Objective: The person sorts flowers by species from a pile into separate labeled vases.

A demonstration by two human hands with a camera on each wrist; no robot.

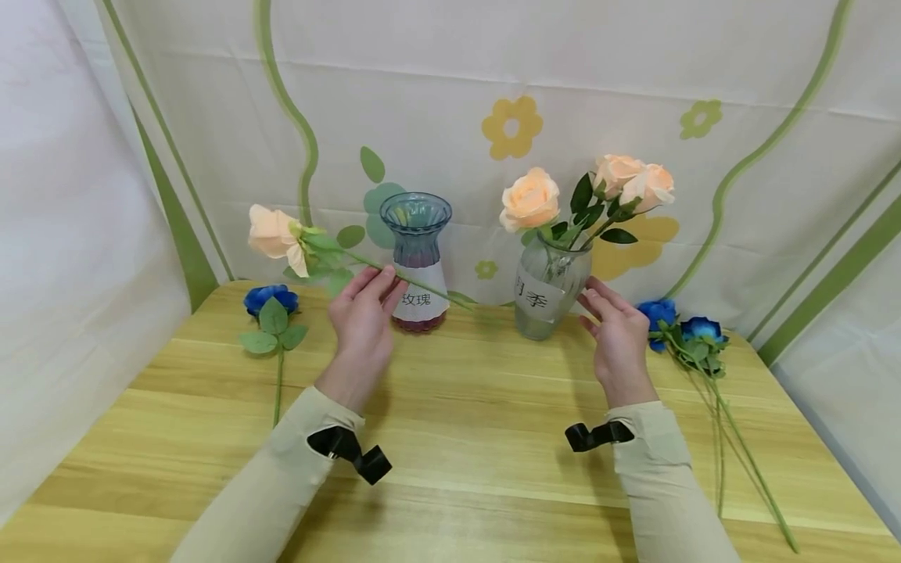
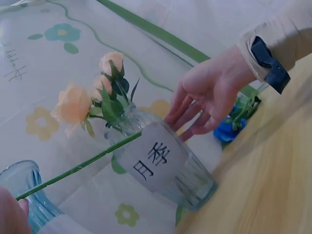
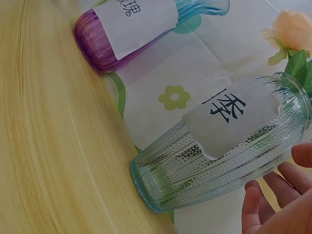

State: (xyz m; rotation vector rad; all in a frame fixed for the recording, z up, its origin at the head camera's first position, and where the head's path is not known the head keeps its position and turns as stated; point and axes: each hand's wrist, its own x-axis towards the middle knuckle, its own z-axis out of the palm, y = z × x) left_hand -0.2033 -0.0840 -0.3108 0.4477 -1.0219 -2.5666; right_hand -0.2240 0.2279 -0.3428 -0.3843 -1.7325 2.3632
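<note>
The left hand (image 1: 360,317) pinches the green stem of a peach rose (image 1: 276,234) between thumb and fingers; the bloom points left and the bare stem end reaches right, in front of the blue-and-purple vase (image 1: 417,252). The right hand (image 1: 621,344) has its fingers apart and slightly bent at the right side of the clear vase (image 1: 552,285); whether they touch the glass, I cannot tell. That vase holds three peach roses (image 1: 531,201). Both vases stand at the far side of the table (image 1: 479,438), each with a white label.
</note>
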